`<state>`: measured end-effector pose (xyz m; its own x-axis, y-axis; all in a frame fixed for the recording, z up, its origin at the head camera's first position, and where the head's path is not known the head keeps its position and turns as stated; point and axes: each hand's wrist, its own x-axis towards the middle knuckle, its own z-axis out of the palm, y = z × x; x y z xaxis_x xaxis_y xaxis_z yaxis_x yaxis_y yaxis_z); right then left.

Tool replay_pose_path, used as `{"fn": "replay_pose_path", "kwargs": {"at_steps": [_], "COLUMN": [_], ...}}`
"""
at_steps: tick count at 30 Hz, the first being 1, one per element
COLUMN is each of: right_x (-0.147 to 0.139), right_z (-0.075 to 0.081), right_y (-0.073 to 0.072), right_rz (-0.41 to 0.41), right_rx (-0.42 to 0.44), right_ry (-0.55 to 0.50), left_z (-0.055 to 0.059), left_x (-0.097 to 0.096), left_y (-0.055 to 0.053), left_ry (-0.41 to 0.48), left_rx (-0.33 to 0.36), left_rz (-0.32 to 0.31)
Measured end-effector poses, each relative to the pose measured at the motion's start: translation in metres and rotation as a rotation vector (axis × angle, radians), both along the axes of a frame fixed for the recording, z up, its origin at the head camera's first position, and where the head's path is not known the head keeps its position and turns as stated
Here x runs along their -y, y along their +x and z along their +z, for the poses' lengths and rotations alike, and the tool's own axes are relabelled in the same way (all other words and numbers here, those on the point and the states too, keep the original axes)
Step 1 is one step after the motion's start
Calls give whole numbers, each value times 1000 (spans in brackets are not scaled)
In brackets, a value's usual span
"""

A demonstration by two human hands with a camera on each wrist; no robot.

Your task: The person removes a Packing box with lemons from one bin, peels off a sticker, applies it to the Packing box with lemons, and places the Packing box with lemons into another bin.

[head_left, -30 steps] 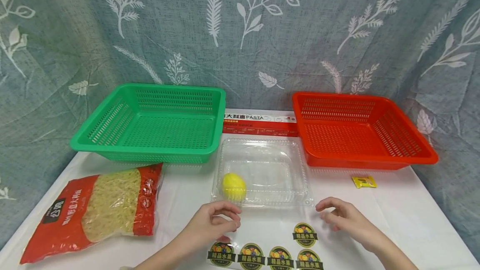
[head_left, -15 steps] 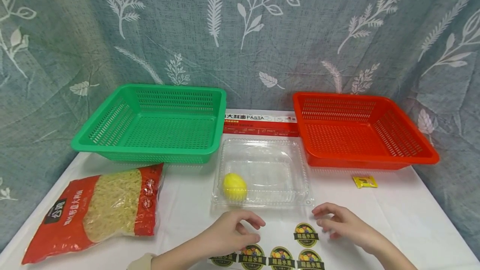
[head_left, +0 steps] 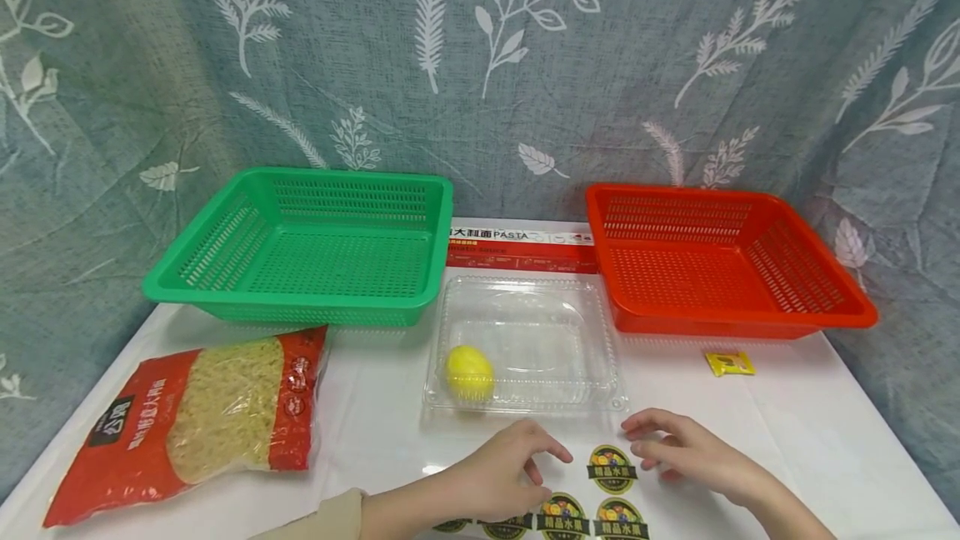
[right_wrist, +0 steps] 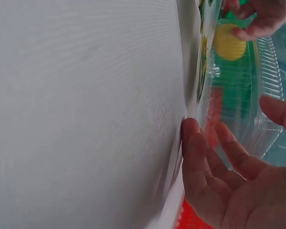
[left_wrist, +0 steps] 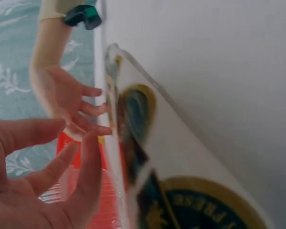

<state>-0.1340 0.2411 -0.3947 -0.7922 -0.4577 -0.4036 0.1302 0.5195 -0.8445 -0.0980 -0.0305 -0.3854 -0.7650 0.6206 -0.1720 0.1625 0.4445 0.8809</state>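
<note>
My left hand (head_left: 510, 473) hovers over a white sheet of round fruit labels (head_left: 612, 469), its fingers loosely bent and nothing between them. The hand and sleeve hide part of the front row. To the right of the sheet, my right hand (head_left: 690, 450) has its fingers relaxed and holds nothing; in the right wrist view its fingertips (right_wrist: 190, 126) are close to the white surface, and contact cannot be told. Beyond both hands is a clear plastic clamshell box (head_left: 536, 340). A yellow lemon (head_left: 470, 373) shows in its front left corner.
A green basket (head_left: 300, 302) stands at the back left, a red basket (head_left: 735, 323) at the back right. Between them lies a red and white pasta box (head_left: 525, 252). A bag of pasta (head_left: 217, 411) lies at left, a small yellow packet (head_left: 730, 363) at right.
My left hand has moved right across the label sheet, from in front of the lemon toward the right hand. The right hand has shifted slightly left. Box and lemon stay put.
</note>
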Motion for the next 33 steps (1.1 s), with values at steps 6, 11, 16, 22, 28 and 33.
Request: {"fn": "replay_pose_path", "kwargs": {"at_steps": [6, 11, 16, 22, 28, 33], "right_x": [1, 2, 5, 8, 11, 13], "right_z": [-1, -2, -2, -2, 0, -1], "right_y": [-1, -1, -1, -3, -5, -6], "right_rz": [33, 56, 69, 84, 107, 108], "right_rx": [-10, -11, -20, -44, -82, -102], "right_ry": [-21, -58, -56, -7, -19, -10], "left_z": [-7, -14, -17, -15, -12, -12], "left_x": [-16, -25, -28, -29, -29, -27], "left_y": [-10, -10, -8, -8, -9, -8], "left_ry": [-182, -288, -319, -352, -358, -353], "left_rx": [-160, -195, -187, -177, -151, -149], "left_rz": [-90, -126, -120, -116, -133, -138]}}
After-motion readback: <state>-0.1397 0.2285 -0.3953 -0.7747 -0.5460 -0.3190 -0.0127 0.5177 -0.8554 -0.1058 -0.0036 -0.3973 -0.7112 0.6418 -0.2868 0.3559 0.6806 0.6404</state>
